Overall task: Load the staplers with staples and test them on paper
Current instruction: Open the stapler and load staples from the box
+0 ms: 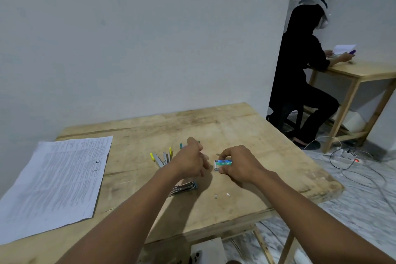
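My right hand (240, 163) pinches a small white and green staple box (223, 163) just above the wooden table (246, 135). To its left, my left hand (190, 159) hovers with fingers loosely curled and nothing visibly in them. Behind the left hand lie several small staplers opened flat, yellow (152, 156) and teal (181, 146) ends showing. A further open stapler (185, 187) lies under my left wrist, partly hidden. Printed paper sheets (55, 182) lie at the table's left.
Two tiny white bits (216, 196) lie on the table in front of my hands. A seated person in black (304, 75) works at another wooden table (364, 70) at the right rear. Cables (347, 156) run across the floor at right. A white wall stands behind.
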The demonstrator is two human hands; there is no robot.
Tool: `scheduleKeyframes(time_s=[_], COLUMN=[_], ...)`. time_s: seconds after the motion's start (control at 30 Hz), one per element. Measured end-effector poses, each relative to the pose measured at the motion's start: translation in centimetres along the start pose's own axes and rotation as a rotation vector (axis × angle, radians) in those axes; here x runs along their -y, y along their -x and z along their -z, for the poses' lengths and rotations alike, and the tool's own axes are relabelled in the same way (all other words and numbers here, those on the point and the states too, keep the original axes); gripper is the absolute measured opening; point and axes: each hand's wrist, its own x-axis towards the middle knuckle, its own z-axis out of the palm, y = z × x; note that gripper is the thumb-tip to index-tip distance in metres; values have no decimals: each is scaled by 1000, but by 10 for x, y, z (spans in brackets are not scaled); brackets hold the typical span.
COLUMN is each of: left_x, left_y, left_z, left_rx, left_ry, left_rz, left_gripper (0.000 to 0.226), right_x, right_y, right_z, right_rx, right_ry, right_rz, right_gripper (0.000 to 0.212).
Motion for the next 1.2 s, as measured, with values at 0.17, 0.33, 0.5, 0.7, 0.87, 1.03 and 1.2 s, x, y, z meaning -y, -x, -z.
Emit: scheduleKeyframes(time_s=[0.17,0.33,0.5,0.7,0.87,1.03,1.2], left_x=[10,19,26,29,31,39,49], left_y=[9,11,11,17,19,30,39], left_z=[16,26,32,43,54,59,64], left_rx=[27,-160,-98,-184,-197,-167,-102], left_ry=[92,135,323,443,493,487,575], left_rz=[-38,-11,117,117,180,220,266], left_gripper=[14,17,18,4,5,4,27], right_x=[1,2,3,18,61,83,90], right_y=[-4,-8,-6,8,17,25,27], right_z=[5,4,5,13,14,4,-9], right_rx=[43,43,32,-63,-177,-130,-87], right_ry=[96,114,126,93,-170,-201,-170], right_rz=[59,49,30,105,260,309,350], right_gripper=[40,40,44,42,13,16,14])
